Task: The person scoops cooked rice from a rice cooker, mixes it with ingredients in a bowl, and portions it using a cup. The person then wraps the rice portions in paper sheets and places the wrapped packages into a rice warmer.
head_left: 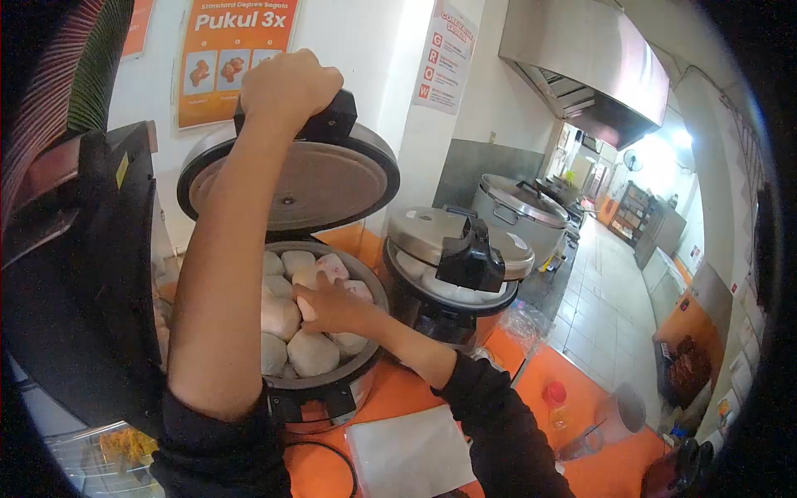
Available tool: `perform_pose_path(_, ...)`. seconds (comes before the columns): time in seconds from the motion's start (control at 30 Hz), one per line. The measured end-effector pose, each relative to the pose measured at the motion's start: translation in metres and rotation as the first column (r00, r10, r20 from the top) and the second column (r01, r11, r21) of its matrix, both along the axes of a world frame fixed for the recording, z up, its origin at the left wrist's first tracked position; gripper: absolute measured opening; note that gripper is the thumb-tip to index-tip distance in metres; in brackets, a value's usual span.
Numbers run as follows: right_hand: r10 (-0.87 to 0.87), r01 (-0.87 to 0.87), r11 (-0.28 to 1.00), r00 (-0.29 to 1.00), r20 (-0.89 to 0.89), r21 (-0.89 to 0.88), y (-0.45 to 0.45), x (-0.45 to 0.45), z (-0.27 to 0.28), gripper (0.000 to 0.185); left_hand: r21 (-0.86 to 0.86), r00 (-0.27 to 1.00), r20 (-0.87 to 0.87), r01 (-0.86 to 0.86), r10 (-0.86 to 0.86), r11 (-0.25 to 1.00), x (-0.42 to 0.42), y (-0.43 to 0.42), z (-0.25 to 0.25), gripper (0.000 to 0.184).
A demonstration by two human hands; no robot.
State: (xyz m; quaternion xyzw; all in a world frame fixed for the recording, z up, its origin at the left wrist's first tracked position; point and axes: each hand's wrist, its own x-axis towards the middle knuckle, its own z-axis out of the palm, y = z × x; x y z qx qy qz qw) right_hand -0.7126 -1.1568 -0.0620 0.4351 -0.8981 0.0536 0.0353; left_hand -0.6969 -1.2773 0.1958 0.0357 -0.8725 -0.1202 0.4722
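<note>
My left hand (292,87) is closed around the black handle (332,116) of a large rice cooker's lid (303,178), which is raised and tilted back. Below it, the open cooker (365,390) is filled with several round, white wrapped bundles (313,354); what is inside them does not show. My right hand (336,305) reaches into the cooker from the right, its fingers curled on a wrapped bundle near the middle. Part of that bundle is hidden by the fingers. Some bundles nearby bear reddish print (332,266).
A second cooker (465,249), its lid partly raised, holds more white bundles. Clear sheets (411,452), a red-capped bottle (556,402) and a clear pitcher (621,411) lie or stand on the orange counter (535,378). Left stands a black machine (91,274); behind, a big pot (523,207).
</note>
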Motion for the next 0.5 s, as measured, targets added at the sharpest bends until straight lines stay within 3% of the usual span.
perform_pose_path(0.07,0.009,-0.008,1.0,0.998,0.066,-0.012,-0.003,-0.004,0.001,0.066,-0.015,0.999,-0.036,-0.032,0.032,0.999,-0.003,-0.002,-0.002,0.045)
perform_pose_path(0.13,-0.019,0.044,0.99,0.983,0.181,-0.136,-0.006,0.001,0.004,0.065,-0.044,0.996,-0.062,-0.07,0.067,0.997,-0.008,0.001,-0.002,0.044)
perform_pose_path(0.2,0.0,0.022,0.966,0.996,0.084,-0.259,-0.016,-0.023,-0.032,0.061,-0.086,0.992,-0.077,-0.107,0.1,0.991,-0.017,-0.003,-0.001,0.044)
perform_pose_path(0.23,0.023,-0.045,0.959,0.996,-0.082,-0.278,-0.024,-0.048,-0.07,0.059,-0.19,0.987,-0.098,-0.142,0.125,0.971,-0.011,-0.002,-0.003,0.039)
perform_pose_path(0.27,0.023,-0.04,0.993,0.988,-0.151,-0.112,-0.023,-0.029,-0.049,0.058,-0.292,0.985,-0.117,-0.156,0.127,0.944,-0.003,0.0,-0.004,0.035)
perform_pose_path(0.3,-0.055,0.007,0.978,0.973,-0.223,-0.21,-0.023,-0.009,-0.045,0.053,-0.601,0.977,-0.104,-0.211,0.186,0.771,-0.02,-0.009,0.001,0.024)
perform_pose_path(0.37,-0.225,0.075,0.904,0.92,-0.32,-0.42,-0.021,0.032,-0.039,0.044,-0.542,0.989,-0.045,-0.145,0.144,0.828,-0.042,-0.018,0.005,0.033)
perform_pose_path(0.43,-0.296,-0.065,0.697,0.881,-0.37,-0.714,0.012,0.073,-0.028,0.044,-0.467,0.994,-0.002,-0.097,0.109,0.879,-0.062,-0.037,0.016,0.043)
perform_pose_path(0.47,-0.329,-0.127,0.62,0.853,-0.404,-0.774,0.026,0.091,-0.031,0.044,-0.453,0.994,0.014,-0.089,0.106,0.887,-0.071,-0.045,0.021,0.048)
perform_pose_path(0.5,-0.335,-0.052,0.602,0.89,-0.311,-0.797,0.055,0.112,-0.046,0.044,-0.444,0.993,0.032,-0.089,0.115,0.892,-0.077,-0.05,0.024,0.053)
